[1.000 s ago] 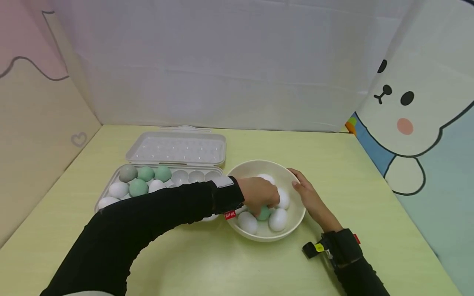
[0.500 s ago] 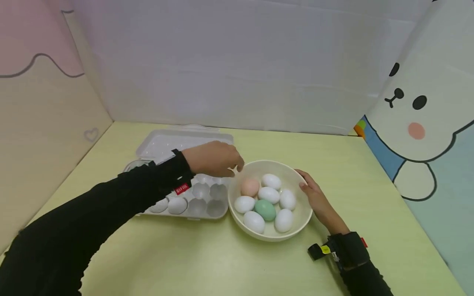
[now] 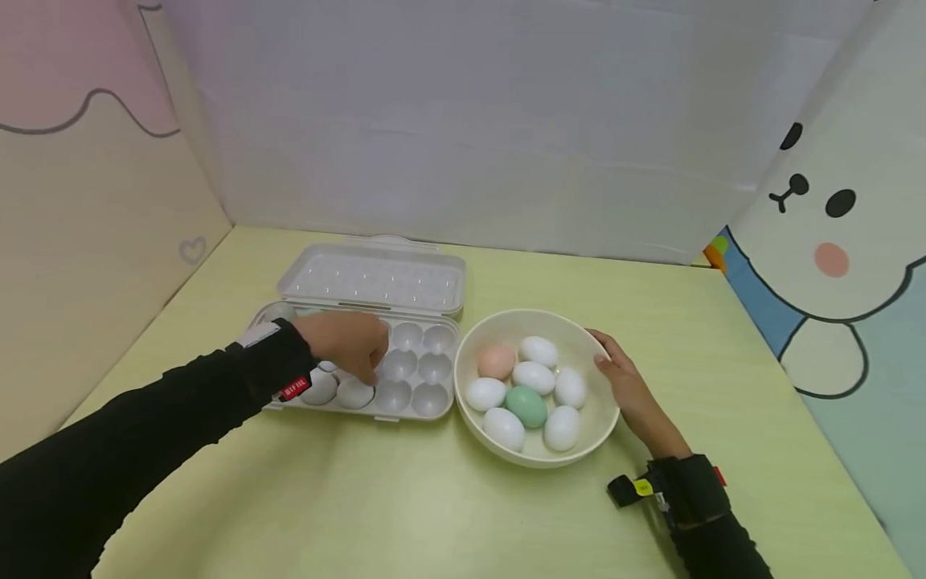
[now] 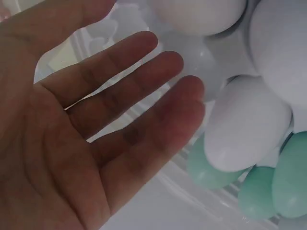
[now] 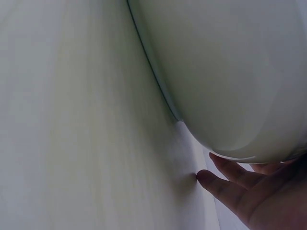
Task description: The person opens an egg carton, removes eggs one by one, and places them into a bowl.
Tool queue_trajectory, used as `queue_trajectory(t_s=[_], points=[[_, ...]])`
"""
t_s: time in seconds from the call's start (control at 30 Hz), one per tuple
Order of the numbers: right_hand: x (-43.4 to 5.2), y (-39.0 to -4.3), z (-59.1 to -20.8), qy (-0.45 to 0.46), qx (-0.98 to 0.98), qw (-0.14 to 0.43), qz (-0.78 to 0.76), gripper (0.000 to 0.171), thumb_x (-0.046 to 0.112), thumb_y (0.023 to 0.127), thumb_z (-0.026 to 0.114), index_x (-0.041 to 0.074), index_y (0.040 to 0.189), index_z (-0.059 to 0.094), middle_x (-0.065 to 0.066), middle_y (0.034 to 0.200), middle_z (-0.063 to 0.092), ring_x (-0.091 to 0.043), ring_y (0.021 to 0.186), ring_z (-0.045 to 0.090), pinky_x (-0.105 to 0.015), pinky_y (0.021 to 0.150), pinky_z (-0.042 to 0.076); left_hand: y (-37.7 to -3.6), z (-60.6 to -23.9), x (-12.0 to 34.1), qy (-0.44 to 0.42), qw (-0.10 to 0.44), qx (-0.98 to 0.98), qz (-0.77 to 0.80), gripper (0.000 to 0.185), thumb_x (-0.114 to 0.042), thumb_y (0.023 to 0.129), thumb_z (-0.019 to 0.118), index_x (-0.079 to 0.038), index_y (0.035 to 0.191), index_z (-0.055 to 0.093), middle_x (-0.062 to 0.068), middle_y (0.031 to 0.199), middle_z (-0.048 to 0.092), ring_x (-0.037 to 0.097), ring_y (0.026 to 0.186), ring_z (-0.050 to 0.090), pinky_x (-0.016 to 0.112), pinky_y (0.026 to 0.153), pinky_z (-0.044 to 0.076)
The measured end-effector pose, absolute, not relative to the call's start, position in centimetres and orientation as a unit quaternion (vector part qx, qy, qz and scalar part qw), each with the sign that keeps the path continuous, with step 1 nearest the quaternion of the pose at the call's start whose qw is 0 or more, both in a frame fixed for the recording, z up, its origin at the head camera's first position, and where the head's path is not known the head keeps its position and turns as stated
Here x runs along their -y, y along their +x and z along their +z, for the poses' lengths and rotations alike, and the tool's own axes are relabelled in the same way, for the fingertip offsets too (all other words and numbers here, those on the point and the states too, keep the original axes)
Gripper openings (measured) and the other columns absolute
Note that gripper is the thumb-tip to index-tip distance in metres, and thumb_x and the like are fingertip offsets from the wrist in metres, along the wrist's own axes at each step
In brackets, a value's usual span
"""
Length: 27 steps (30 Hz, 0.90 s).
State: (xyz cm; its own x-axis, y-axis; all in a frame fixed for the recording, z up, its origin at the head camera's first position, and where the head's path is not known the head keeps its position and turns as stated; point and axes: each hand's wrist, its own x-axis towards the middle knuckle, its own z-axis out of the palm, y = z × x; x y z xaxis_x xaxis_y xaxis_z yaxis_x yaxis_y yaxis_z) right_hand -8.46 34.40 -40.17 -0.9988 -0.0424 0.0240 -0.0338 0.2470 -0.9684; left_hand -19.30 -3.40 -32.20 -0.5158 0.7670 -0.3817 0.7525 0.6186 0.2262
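Observation:
My left hand (image 3: pixel 349 341) is over the egg carton (image 3: pixel 432 368) in the head view. In the left wrist view its fingers (image 4: pixel 139 86) are nearly straight, with nothing between them. White eggs (image 4: pixel 247 123) and green eggs (image 4: pixel 290 175) sit in cups beside the fingertips; the hand and sleeve cover part of the carton in the head view. My right hand (image 3: pixel 638 400) grips the cream bowl (image 3: pixel 595 378) at its right rim, thumb over the edge and fingers outside. Inside the bowl lie several white eggs (image 3: pixel 503 429), one green egg (image 3: pixel 526 406) and one pinkish egg (image 3: pixel 496 361).
The carton's clear lid (image 3: pixel 376 280) lies folded back behind it. Carton and bowl stand close side by side on the pale yellow-green table (image 3: pixel 405 498). A white sheet (image 3: pixel 463 121) hangs at the back, with printed panels (image 3: pixel 839 265) along the sides.
My left hand has left the bowl and moved left to the carton, uncovering the eggs in the bowl. My right hand keeps its grip on the rim. The head view has shifted slightly.

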Motion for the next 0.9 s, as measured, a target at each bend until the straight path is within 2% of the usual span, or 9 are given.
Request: queue_trajectory(t_s=[0.1, 0.23, 0.37, 0.53, 0.77, 0.9], points=[[-34.4, -8.4, -40.2, -0.024, -0.789, 0.006, -0.614, 0.044, 0.011, 0.104, 0.026, -0.004, 0.145, 0.025, -0.024, 0.144, 0.029, -0.002, 0.105, 0.048, -0.018, 0.082, 0.044, -18.7, -33.0, 3.6, 0.399, 0.270, -0.876, 0.015, 0.021, -0.018, 0.075, 0.078, -0.010, 0.073, 0.059, -0.003, 0.071, 0.054, 0.013, 0.057, 0.051, 0.025, 0.054, 0.043], [-34.5, -8.4, -40.2, -0.024, -0.788, 0.006, -0.615, 0.044, 0.012, 0.104, 0.026, -0.004, 0.145, 0.025, -0.025, 0.144, 0.030, -0.002, 0.104, 0.049, -0.018, 0.081, 0.045, -18.2, -33.5, 3.6, 0.372, 0.292, -0.881, 0.023, 0.027, -0.017, 0.073, 0.080, -0.008, 0.075, 0.055, 0.001, 0.072, 0.054, 0.017, 0.047, 0.054, 0.025, 0.049, 0.044], [-34.5, -8.5, -40.3, -0.028, -0.789, 0.003, -0.614, 0.044, 0.012, 0.104, 0.027, -0.005, 0.144, 0.025, -0.025, 0.143, 0.030, -0.002, 0.104, 0.049, -0.018, 0.082, 0.045, -18.3, -33.8, 3.5, 0.385, 0.280, -0.879, 0.011, 0.025, -0.013, 0.071, 0.079, -0.008, 0.076, 0.054, 0.000, 0.072, 0.052, 0.014, 0.056, 0.051, 0.024, 0.052, 0.040], [-34.5, -8.7, -40.3, -0.035, -0.789, -0.001, -0.614, 0.044, 0.013, 0.104, 0.028, -0.007, 0.143, 0.025, -0.026, 0.143, 0.030, -0.001, 0.105, 0.049, -0.017, 0.082, 0.044, -18.4, -33.4, 3.4, 0.420, 0.276, -0.864, 0.000, 0.020, -0.001, 0.066, 0.071, -0.007, 0.076, 0.055, -0.001, 0.072, 0.048, 0.013, 0.064, 0.043, 0.024, 0.054, 0.036], [-34.4, -8.7, -40.4, -0.039, -0.786, -0.005, -0.617, 0.044, 0.013, 0.104, 0.029, -0.008, 0.142, 0.026, -0.025, 0.141, 0.031, -0.003, 0.105, 0.050, -0.018, 0.081, 0.045, -19.1, -29.5, 1.7, 0.442, 0.277, -0.853, -0.004, 0.021, 0.003, 0.066, 0.070, -0.006, 0.079, 0.055, 0.002, 0.078, 0.049, 0.015, 0.065, 0.044, 0.025, 0.055, 0.038], [-34.4, -8.6, -40.5, -0.038, -0.785, -0.008, -0.618, 0.044, 0.014, 0.104, 0.028, -0.007, 0.142, 0.026, -0.026, 0.141, 0.031, -0.002, 0.105, 0.049, -0.018, 0.082, 0.045, -19.6, -26.1, -0.9, 0.492, 0.236, -0.837, 0.034, 0.028, 0.003, 0.069, 0.070, -0.004, 0.095, 0.062, 0.005, 0.087, 0.055, 0.019, 0.076, 0.050, 0.028, 0.063, 0.044]])
